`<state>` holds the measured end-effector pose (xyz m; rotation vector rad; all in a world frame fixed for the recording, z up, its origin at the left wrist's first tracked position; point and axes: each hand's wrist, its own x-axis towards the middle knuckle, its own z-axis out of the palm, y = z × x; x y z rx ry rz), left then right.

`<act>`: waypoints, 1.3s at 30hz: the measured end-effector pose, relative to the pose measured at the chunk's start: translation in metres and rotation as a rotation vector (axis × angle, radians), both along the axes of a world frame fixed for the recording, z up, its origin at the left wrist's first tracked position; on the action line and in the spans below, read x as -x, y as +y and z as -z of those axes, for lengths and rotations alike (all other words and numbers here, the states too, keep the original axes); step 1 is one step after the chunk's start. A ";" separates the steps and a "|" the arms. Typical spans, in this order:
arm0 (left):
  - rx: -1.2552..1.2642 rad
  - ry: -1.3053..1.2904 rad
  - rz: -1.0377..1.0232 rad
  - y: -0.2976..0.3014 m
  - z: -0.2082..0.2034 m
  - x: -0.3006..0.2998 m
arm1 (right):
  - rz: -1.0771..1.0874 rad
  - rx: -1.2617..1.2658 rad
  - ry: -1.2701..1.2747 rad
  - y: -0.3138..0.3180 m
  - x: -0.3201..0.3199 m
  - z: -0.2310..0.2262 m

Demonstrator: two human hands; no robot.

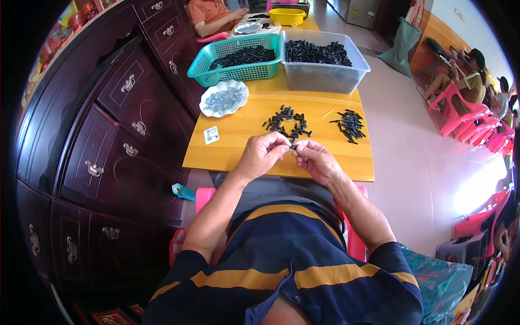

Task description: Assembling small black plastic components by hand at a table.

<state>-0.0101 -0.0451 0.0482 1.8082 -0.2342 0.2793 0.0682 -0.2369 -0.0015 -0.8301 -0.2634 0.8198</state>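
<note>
My left hand [265, 153] and my right hand [317, 159] meet above the near edge of the yellow wooden table [233, 157]. Thumbs and fingertips of both pinch one small black part [293, 147] between them; its exact kind is too small to make out. Just beyond my fingers lies a loose ring of small black cylindrical pieces [284, 116]. To its right sits a heap of thin black pieces [351, 126]. A white scalloped plate [210, 110] holding small clear or silvery pieces [225, 99] stands at the left.
Farther back stand a green basket [200, 77] and a clear plastic bin [325, 81], both holding black parts. A white printed card [211, 135] and a thin stick [328, 113] lie on the table. Dark cabinets [108, 151] line the left. Other people sit at the far end and right.
</note>
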 end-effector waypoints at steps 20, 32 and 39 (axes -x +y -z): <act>-0.204 -0.200 -0.111 -0.010 -0.005 0.002 | 0.078 0.072 -0.116 0.001 0.001 -0.002; -0.609 -0.450 -0.077 -0.016 -0.011 0.006 | 0.020 0.175 -0.069 -0.005 -0.006 -0.002; -0.547 -0.459 -0.073 -0.013 -0.009 0.004 | -0.061 0.133 0.014 -0.005 -0.007 0.000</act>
